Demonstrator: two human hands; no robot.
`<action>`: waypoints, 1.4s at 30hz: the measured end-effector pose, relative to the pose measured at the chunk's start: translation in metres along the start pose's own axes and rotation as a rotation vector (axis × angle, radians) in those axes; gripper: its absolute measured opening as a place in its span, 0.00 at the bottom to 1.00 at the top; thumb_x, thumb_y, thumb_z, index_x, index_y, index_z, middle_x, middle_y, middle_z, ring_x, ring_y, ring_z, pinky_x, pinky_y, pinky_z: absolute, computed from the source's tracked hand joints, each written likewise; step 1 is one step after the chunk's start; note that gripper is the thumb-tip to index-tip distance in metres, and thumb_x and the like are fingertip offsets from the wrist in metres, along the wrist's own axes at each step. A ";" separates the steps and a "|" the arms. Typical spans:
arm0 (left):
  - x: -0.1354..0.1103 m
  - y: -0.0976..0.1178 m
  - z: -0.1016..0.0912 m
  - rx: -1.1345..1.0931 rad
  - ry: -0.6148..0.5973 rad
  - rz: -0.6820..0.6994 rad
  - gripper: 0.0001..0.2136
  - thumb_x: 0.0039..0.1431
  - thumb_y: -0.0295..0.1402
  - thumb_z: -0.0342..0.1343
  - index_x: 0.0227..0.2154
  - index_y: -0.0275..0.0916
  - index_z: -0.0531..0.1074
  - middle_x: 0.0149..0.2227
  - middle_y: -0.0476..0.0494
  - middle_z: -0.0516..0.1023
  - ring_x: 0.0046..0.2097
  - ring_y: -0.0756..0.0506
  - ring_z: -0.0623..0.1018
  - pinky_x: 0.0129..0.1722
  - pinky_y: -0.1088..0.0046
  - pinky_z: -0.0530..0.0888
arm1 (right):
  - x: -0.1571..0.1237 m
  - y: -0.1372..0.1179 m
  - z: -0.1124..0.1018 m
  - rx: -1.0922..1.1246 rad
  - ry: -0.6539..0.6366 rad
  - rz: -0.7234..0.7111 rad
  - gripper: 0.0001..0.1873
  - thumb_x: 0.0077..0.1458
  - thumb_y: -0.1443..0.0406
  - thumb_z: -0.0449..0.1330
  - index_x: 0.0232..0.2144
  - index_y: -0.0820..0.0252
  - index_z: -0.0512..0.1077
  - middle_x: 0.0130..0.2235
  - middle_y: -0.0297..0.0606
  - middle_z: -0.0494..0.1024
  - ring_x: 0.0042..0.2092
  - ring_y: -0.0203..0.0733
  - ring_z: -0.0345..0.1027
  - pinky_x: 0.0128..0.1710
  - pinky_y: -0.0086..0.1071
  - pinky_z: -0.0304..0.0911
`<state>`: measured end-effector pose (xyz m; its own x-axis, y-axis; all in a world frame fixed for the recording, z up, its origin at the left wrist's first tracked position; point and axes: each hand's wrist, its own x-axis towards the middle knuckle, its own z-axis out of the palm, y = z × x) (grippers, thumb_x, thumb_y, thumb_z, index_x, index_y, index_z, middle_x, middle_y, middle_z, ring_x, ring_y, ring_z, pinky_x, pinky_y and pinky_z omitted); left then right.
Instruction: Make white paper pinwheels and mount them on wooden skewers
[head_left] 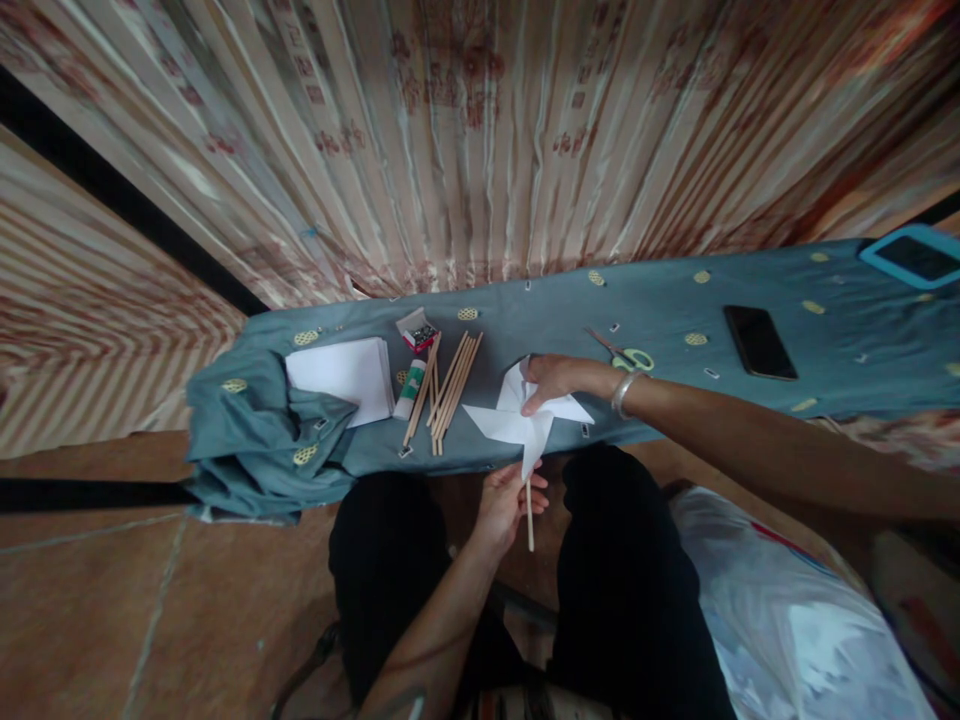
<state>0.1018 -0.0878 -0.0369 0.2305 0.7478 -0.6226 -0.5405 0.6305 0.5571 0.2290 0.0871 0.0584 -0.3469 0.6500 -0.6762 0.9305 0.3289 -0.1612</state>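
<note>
A white paper pinwheel point(506, 424) with pointed blades sits over the near edge of the cloth-covered surface. Its thin wooden stick point(530, 520) points down toward me. Around the upper part of that stick, just below the lowest blade, my left hand point(504, 508) is closed. My right hand point(553, 380), with a bangle at the wrist, grips the pinwheel near its centre, thumb on top of the paper. The fingers under the paper are hidden.
Left of the pinwheel lie several wooden sticks point(454, 392), a glue stick point(409, 388), a small open box of pins point(417, 332) and a stack of white paper point(345, 375). To the right are scissors point(634, 358), a phone point(760, 342) and a blue-framed tablet point(916, 257).
</note>
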 end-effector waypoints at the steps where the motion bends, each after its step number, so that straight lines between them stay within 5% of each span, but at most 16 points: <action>1: -0.001 -0.001 0.000 -0.006 -0.003 -0.005 0.22 0.38 0.40 0.72 0.35 0.30 0.78 0.23 0.46 0.78 0.18 0.53 0.74 0.17 0.80 0.66 | 0.000 0.000 -0.001 0.010 -0.002 -0.007 0.30 0.45 0.52 0.68 0.45 0.68 0.77 0.44 0.48 0.80 0.42 0.49 0.74 0.36 0.31 0.63; 12: -0.004 -0.010 -0.002 -0.045 -0.029 0.001 0.31 0.31 0.48 0.73 0.37 0.29 0.78 0.19 0.50 0.75 0.14 0.54 0.68 0.13 0.80 0.61 | 0.009 0.010 0.005 0.105 -0.048 -0.083 0.22 0.43 0.50 0.66 0.30 0.65 0.79 0.32 0.41 0.78 0.34 0.44 0.70 0.32 0.31 0.59; 23: -0.005 -0.008 0.000 -0.014 -0.031 0.003 0.29 0.34 0.51 0.72 0.33 0.30 0.80 0.17 0.52 0.71 0.12 0.56 0.64 0.13 0.79 0.54 | 0.016 0.015 0.009 0.090 -0.045 -0.097 0.20 0.45 0.51 0.67 0.28 0.64 0.79 0.27 0.38 0.75 0.28 0.39 0.65 0.27 0.31 0.54; 42: -0.002 -0.003 0.000 0.017 -0.004 -0.033 0.31 0.30 0.52 0.73 0.33 0.31 0.80 0.16 0.51 0.72 0.13 0.55 0.65 0.14 0.78 0.54 | 0.022 0.015 0.006 0.027 -0.025 -0.093 0.25 0.43 0.51 0.69 0.39 0.65 0.80 0.34 0.40 0.78 0.34 0.42 0.69 0.28 0.30 0.55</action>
<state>0.1031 -0.0914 -0.0367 0.2512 0.7274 -0.6386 -0.5183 0.6583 0.5459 0.2360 0.1021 0.0368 -0.4294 0.5999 -0.6751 0.8973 0.3684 -0.2433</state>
